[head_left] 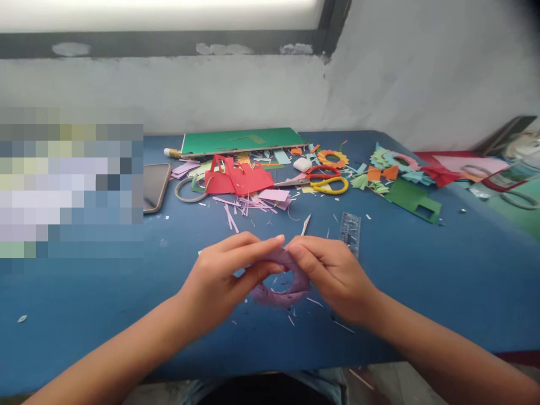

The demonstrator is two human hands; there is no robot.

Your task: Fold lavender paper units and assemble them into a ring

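Note:
Just above the blue table [139, 315], a purple paper ring [280, 297] is held between both hands. My left hand [234, 270] pinches its upper left side, thumb below and fingers on top. At the upper right of the ring, my right hand [333, 273] closes its thumb and curled fingers on the edge. Part of the ring is hidden behind the fingers. A clear ruler [351, 229] lies beyond my right hand, and a small pointed blade-like piece [306, 224] lies beyond the ring. Thin purple paper strips [242, 205] are scattered farther back.
Scissors [331, 184] with red and yellow handles lie among red paper [238, 177] and scraps. Behind them is a green board [244, 140]. A phone [156, 187] rests at left; an orange paper ring [333, 158], green card [413, 199] and pastel paper ring [396, 160] lie at right.

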